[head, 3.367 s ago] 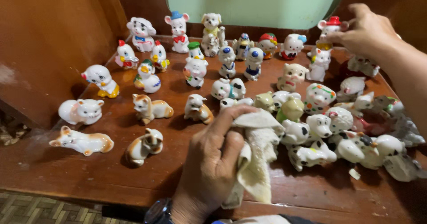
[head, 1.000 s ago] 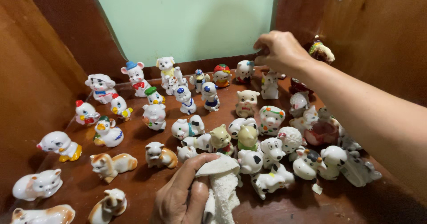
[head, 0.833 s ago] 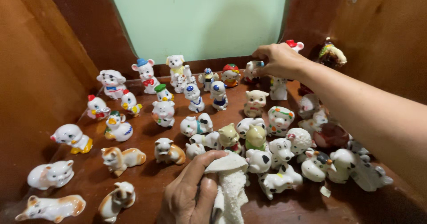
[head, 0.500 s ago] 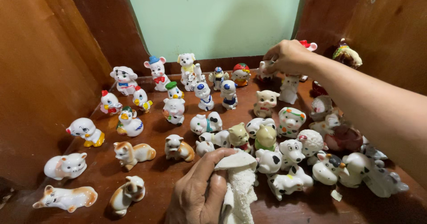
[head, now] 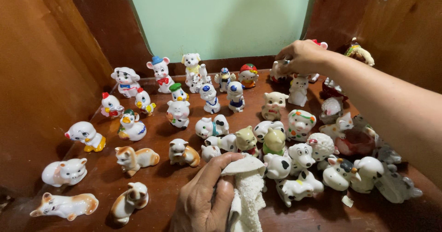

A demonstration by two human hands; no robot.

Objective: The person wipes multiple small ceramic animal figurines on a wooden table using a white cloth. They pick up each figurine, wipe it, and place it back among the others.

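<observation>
Left hand [head: 202,204] is gripping a white cloth [head: 246,190], grip clamped on it, fingers wrapping its upper fold; the cloth is hanging down toward the near edge of the wooden shelf [head: 156,172], long axis running roughly front to back, its bunched top pointing at the cluster of spotted cow figurines [head: 294,167].

Right hand [head: 301,57] is reaching to the back right corner, grip closing around a small white figurine [head: 277,70]; most of it is hidden under the fingers, so which way it is facing cannot be told. It is standing just beside a white cat figurine [head: 299,87].

Judgement: lifting straight up is looking safest, since neighbours are crowding close and a sideways drag could be toppling the pig figurine [head: 272,105] nearby.
</observation>
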